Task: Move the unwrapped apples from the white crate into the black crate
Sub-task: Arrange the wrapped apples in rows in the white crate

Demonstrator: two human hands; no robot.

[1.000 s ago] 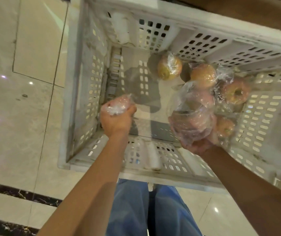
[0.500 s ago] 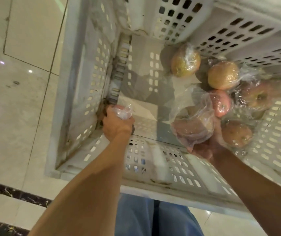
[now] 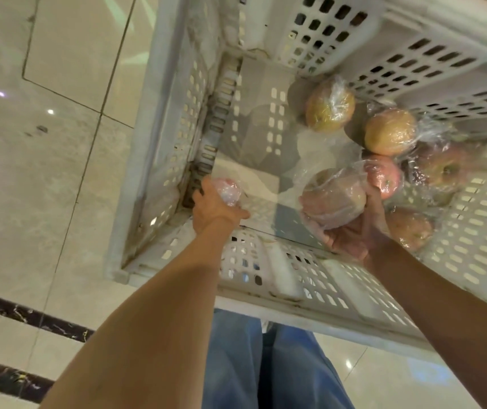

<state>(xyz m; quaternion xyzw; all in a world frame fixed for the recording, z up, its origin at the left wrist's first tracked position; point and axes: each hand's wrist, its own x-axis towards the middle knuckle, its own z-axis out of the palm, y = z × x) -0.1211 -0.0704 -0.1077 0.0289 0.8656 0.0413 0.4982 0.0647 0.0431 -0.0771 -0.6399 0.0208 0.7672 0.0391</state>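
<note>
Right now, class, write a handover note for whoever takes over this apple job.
Left hand grips a plastic-covered apple low in the near left corner of the white crate.
Right hand holds a second apple in loose plastic.
Five more apples, all showing plastic, lie along the crate's right side.
Black crate is out of view; no move is visibly done, so the transfer remains.

Both bare forearms reach down into the white crate [image 3: 159,160], the left hand [image 3: 214,206] gripping a small wrapped apple [image 3: 228,188] by its near-left corner, the right hand [image 3: 351,234] palm-up, fingers curled round a bagged apple [image 3: 335,199].
</note>
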